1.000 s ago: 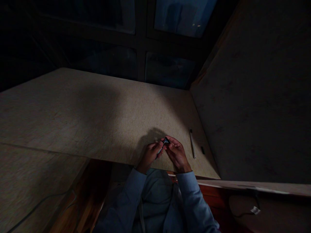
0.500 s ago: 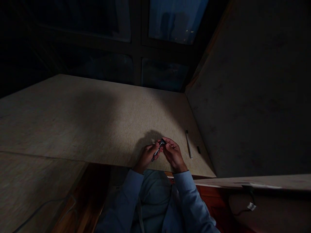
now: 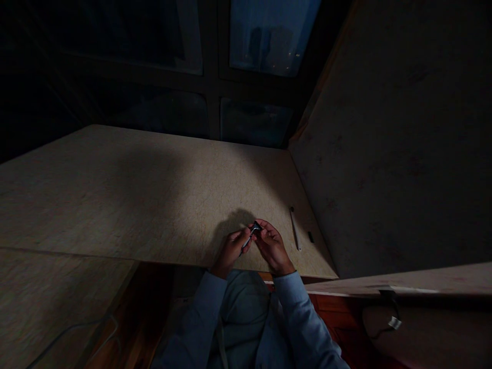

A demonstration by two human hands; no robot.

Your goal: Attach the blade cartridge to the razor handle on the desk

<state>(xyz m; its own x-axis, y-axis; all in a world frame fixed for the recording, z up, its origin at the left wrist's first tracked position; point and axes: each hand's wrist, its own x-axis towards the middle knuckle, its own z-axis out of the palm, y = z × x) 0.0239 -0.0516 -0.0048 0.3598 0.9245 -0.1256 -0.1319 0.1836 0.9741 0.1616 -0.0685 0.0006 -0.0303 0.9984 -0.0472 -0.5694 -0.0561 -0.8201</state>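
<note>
Both of my hands are close together above the front edge of the table. A razor, with a silvery handle and a dark head, slants between them. My left hand is closed round its handle. The fingers of my right hand are closed on the razor's dark head at the upper end. Fingers partly hide the head, and the dim light blurs its details. Right of my hands, a toothbrush with a pale handle and dark bristles lies on the table. Beside it is a small dark piece, too dim to name.
The pale, marbled tabletop runs left and back to a dark window frame. A patterned wall bounds it on the right. A thin cable crosses the lower-left surface, and another cable with a white tag hangs at lower right.
My hands hold almost the same pose on the razor, with only a slight shift of its head. The view has turned a little, so the toothbrush and small dark piece appear slightly further left.
</note>
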